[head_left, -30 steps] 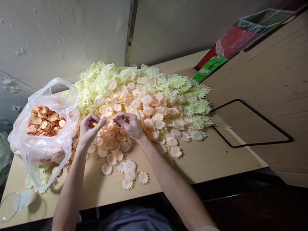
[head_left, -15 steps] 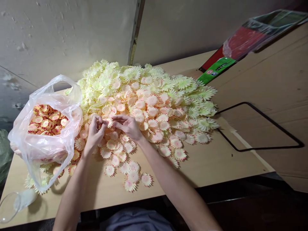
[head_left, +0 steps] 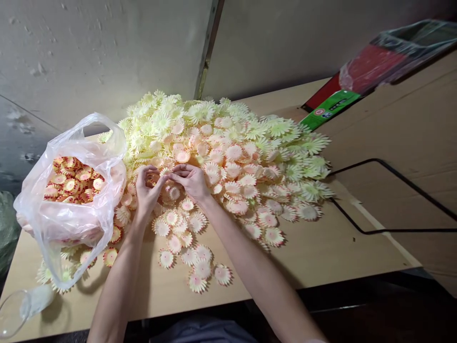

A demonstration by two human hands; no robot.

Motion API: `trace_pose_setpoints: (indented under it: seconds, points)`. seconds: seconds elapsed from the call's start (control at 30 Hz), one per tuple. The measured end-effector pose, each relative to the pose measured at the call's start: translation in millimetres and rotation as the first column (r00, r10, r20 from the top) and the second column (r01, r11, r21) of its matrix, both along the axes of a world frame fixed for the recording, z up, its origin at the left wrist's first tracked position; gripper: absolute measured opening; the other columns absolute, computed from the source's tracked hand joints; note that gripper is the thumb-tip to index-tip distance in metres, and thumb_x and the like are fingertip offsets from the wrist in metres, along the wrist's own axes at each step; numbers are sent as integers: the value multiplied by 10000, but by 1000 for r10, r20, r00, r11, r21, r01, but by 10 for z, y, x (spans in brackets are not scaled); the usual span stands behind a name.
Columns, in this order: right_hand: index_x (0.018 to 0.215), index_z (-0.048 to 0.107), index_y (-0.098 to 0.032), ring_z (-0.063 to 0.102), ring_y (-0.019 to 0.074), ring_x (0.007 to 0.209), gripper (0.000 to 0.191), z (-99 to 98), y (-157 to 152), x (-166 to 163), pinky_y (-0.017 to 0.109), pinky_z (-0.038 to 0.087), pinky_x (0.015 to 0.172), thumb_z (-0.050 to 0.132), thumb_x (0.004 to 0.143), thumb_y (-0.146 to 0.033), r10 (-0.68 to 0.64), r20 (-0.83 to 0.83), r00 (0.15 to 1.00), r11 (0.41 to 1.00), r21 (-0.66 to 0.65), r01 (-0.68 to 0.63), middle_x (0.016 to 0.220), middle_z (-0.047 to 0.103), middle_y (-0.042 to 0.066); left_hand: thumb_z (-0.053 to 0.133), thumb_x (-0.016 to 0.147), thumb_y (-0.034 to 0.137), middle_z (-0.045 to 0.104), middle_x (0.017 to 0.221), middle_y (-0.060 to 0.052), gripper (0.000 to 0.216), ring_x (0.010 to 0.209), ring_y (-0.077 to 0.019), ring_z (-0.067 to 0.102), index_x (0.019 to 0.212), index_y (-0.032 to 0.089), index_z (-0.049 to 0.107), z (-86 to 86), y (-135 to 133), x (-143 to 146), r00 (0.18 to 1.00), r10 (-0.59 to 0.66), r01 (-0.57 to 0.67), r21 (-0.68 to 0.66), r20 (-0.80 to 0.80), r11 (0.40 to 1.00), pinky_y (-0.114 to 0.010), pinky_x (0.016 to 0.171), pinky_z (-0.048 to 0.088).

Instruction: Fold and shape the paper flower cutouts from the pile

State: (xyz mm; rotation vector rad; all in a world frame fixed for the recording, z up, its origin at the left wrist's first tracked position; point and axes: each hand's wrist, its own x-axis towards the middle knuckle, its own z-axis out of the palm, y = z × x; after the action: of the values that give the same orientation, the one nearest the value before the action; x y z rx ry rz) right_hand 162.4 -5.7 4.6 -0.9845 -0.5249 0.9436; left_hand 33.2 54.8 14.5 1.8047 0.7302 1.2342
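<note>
The flower (head_left: 165,171) sits between left hand (head_left: 145,190) and right hand (head_left: 193,184), at the pile (head_left: 233,152). Expect a light, flexible, easily creased part; grip at the centre, clear of the rim. Thumb tips meet; whether either hand is clamped on the flower cannot be told. Compared with half a second earlier, the gap between the thumbs has closed.

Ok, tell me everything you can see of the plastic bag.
The plastic bag looks thin, whitish and translucent, its sides creased. It sits on the table, left of the flower pile, its right side close against it. The wide mouth shows many red-edged, yellowish petal pieces. One looped handle arches up behind; another droops in front over pale flowers.
</note>
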Motion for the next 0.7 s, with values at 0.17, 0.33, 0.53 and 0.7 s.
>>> trace_pose_setpoints:
  seconds: [0.17,0.33,0.53,0.7]
  points:
    - [751,660,-169,683,135,635,400,-22,-21,12,269,576,683,900,478,-335,-21,7,1000,999,-28,21,703,726,3,705,798,329,667,861,-36,157,825,-151,611,859,187,676,26,6,-14,999,-53,54,76,-11,996,-290,772,489]
    - [744,685,-183,659,117,650,357,-26,-55,19,250,559,693,897,499,-332,-31,9,999,999,14,31,709,712,-11,734,773,286,708,878,-59,135,840,-161,635,870,193,745,45,2,-18,988,-155,155,3,14,988,-299,784,497]
    - [744,738,-215,662,148,718,253,-5,-89,17,295,548,754,769,699,-462,52,96,994,998,38,-56,742,719,13,774,721,323,725,855,-60,185,801,-167,656,832,178,746,30,16,-33,986,-167,167,-94,9,981,-294,760,515]
    - [779,749,-216,647,139,708,229,-19,-85,25,281,538,728,804,668,-409,59,110,992,997,39,-64,752,717,4,762,727,347,733,845,-50,206,770,-158,662,835,172,741,38,15,-46,987,-154,146,-174,-35,974,-260,721,515]
